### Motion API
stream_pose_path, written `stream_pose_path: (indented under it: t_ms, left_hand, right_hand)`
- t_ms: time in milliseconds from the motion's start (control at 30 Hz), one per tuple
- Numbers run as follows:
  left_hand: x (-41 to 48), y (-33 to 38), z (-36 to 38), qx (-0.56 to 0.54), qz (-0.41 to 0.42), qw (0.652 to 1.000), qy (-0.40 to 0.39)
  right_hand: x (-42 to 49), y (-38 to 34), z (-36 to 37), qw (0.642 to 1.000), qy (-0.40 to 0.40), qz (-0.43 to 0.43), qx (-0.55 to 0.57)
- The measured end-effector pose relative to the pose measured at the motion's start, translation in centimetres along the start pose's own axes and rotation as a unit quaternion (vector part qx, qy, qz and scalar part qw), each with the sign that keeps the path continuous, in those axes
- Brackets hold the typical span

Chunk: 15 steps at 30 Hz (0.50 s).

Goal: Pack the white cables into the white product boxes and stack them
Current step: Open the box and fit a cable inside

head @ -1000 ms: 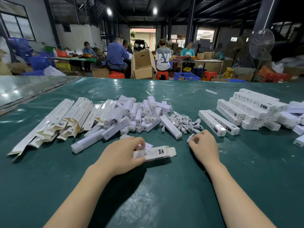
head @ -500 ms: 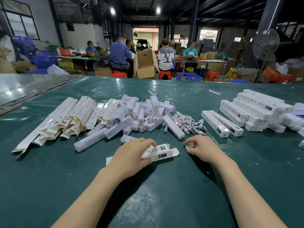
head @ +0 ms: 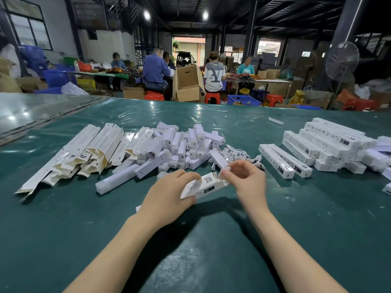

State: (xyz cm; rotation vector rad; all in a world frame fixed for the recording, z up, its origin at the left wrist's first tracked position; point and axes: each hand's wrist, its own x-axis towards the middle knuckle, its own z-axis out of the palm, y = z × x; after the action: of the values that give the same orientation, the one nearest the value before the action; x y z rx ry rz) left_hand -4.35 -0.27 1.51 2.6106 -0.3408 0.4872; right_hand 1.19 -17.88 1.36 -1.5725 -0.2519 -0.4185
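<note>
- Feeding a cable [head: 223, 170] into a product box [head: 200, 186]: left grip [head: 167, 195] curled round the box, right grip [head: 247, 178] pinching the cable at its open end.
- Right of the grips, packed boxes [head: 330, 144] lie stacked.
- Just beyond the grips lie loose cables [head: 234, 154], and flat boxes [head: 84, 149] lie far left, so plenty looks left to do.

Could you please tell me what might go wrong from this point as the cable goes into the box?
1. The right hand pinches a small bagged cable at the open end of the box that the left hand grips; it may snag at the opening or slip out.
2. The loose cables lie tangled just behind both hands and might be dragged along.
3. The stack of packed boxes looks uneven; another box could topple it.
</note>
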Motion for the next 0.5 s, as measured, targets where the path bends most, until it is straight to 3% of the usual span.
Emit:
stream_pose_path:
  t_ms: [133, 333, 500]
  left_hand:
    - [0.03, 0.16, -0.37, 0.020, 0.008, 0.999, 0.037]
    - [0.01, -0.25, -0.64, 0.030, 0.010, 0.999, 0.044]
    - [-0.04, -0.25, -0.44, 0.016, 0.014, 0.999, 0.044]
  right_hand:
    - [-0.33, 0.40, 0.47, 1.000, -0.019, -0.011, -0.009]
    - [-0.07, 0.33, -0.01, 0.990, -0.112, 0.035, 0.078]
    - [0.25, 0.26, -0.36, 0.986, -0.144, 0.061, 0.054]
